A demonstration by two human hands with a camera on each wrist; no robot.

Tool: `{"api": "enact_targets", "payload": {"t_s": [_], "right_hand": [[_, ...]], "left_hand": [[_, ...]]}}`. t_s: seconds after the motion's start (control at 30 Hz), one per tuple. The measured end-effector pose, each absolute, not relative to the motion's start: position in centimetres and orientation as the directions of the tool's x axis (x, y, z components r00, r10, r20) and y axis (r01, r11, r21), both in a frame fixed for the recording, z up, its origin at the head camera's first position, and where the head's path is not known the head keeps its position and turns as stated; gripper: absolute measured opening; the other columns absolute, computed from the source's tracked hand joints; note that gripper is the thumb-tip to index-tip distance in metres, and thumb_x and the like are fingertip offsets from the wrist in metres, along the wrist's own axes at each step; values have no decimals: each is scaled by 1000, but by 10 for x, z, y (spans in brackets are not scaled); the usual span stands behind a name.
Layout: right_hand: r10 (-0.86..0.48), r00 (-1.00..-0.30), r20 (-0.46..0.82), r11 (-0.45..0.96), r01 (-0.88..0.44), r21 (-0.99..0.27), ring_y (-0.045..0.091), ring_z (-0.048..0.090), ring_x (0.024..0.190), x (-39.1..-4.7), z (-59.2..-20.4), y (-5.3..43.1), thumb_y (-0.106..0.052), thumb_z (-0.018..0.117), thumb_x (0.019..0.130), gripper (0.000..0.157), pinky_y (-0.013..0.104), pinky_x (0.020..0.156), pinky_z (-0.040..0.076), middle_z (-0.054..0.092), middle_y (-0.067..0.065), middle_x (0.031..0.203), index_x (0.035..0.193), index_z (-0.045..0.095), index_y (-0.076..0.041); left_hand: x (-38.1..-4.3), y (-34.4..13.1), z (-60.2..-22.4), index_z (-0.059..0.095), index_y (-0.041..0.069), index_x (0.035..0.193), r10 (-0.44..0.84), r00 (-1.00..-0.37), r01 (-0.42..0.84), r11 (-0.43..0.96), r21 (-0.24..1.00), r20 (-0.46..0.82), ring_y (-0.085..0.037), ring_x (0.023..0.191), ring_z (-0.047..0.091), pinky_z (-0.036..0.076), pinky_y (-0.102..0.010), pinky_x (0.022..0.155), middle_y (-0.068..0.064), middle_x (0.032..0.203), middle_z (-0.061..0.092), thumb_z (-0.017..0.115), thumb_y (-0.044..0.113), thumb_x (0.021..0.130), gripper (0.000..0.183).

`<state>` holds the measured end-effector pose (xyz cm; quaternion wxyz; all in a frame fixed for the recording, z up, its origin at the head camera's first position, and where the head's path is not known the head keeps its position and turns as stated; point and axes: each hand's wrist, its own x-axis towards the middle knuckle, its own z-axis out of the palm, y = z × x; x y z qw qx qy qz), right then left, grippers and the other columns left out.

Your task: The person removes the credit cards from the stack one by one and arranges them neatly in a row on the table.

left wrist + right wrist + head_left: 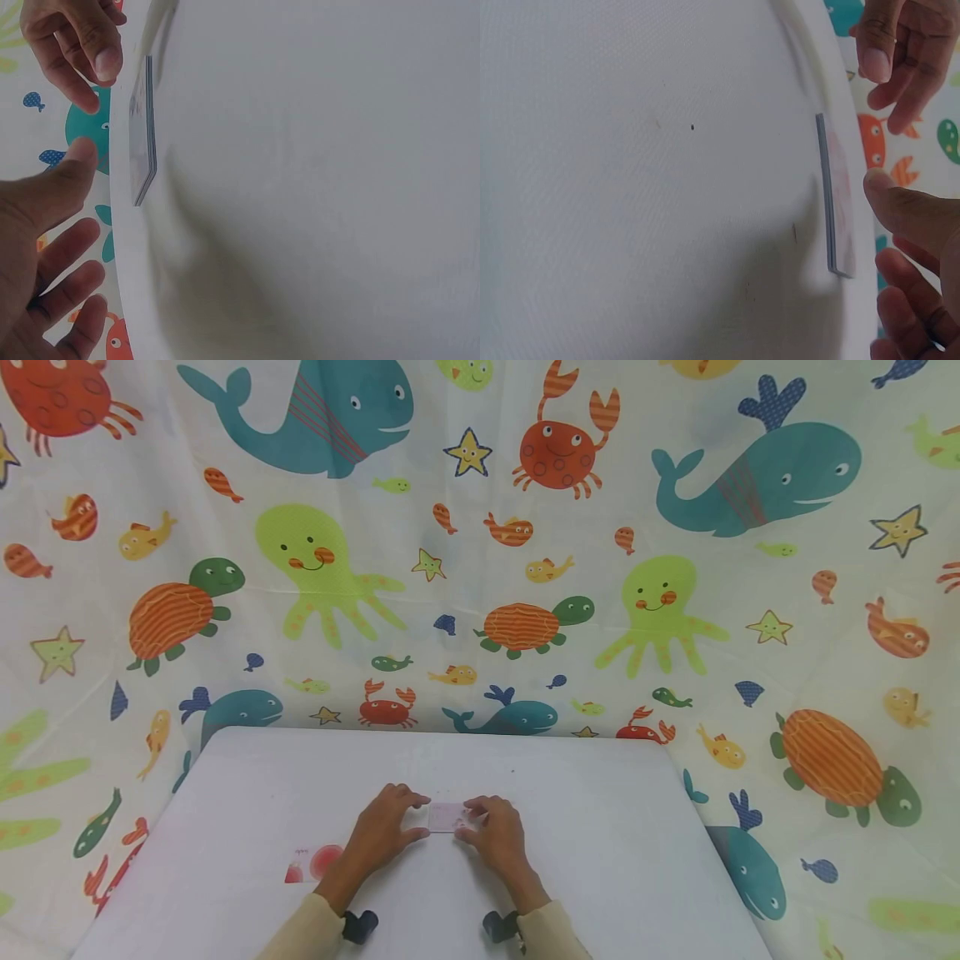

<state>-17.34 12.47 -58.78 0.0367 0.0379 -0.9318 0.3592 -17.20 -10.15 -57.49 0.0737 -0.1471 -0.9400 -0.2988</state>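
A small stack of thin cards [444, 817], pale pink on top, lies on the white table between my two hands. In the left wrist view the edge of this stack [145, 135] shows thin layers. My left hand [381, 837] is by its left end, thumb and fingers parted and clear of the cards. At the right end, my right hand [501, 837] has thumb and fingers spread apart, overlapping the corners in the head view. A gap shows between the right thumb [900, 206] and the stack in the right wrist view.
Left of the left forearm, a card [303, 870] with red round pictures and small upside-down print lies flat on the table [615, 860]. A curtain [450, 602] printed with sea animals hangs behind the table's far edge. Dark wrist cameras [360, 927] sit on both wrists.
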Motion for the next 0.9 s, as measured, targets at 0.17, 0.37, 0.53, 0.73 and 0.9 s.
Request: {"api": "enact_targets", "payload": {"t_s": [0.17,0.37,0.53,0.73,0.9], "right_hand": [[-33,-995,95,744,-88,-662,8,56,85,-173,-585,127,-27,91,86,37,28,82,54,73,-7,105,120,76,-25],[-25,-997,79,744,-71,-664,9,57,85,-175,-583,132,-26,92,85,38,28,84,55,74,-6,106,120,76,-26],[-12,-997,74,751,-58,-658,9,58,86,-177,-585,137,-27,92,85,38,30,85,56,74,-6,105,120,76,-26],[-5,-998,70,748,-50,-662,10,58,87,-177,-585,142,-26,92,84,39,34,88,57,74,-5,106,119,76,-25],[0,-997,72,750,-48,-660,10,58,86,-177,-585,146,-26,93,84,39,33,86,57,74,-6,104,119,76,-25]], "left_hand": [[-171,-98,-574,77,18,126,247,-939,340,769,541,240,-21,111,67,61,-48,102,0,112,73,94,26,82,48],[-174,-93,-576,77,20,126,246,-942,334,775,537,230,-20,114,66,60,-47,105,2,113,73,94,28,82,48],[-175,-89,-578,77,20,126,244,-940,337,776,533,239,-20,113,66,60,-47,104,3,112,73,94,29,81,48],[-175,-85,-580,77,21,127,249,-940,337,778,531,232,-19,113,66,60,-46,103,3,112,73,94,29,82,49],[-175,-81,-581,77,21,126,254,-939,340,785,518,231,-18,111,65,61,-45,103,3,111,72,94,31,81,49]]}}
